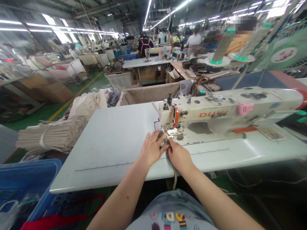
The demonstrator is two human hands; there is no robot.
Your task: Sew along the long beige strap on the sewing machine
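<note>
A white sewing machine (199,110) with an orange guard by its needle stands on the pale table (115,127). My left hand (152,148) lies flat beside the presser foot, fingers stretched out and thumb close to my right fingertips. Just in front of the needle area, my right hand (179,155) is closed on a narrow beige fabric strip (175,179). From there the strip runs toward me and hangs over the table's front edge. My fingers partly hide its end near the needle.
A tied bundle of beige strips (51,135) lies left of the table, above a blue plastic basket (31,166). Beige cloth (87,103) is heaped behind the bundle. Thread cones (222,48) and a green fan (283,54) stand at the right. Other people work farther back.
</note>
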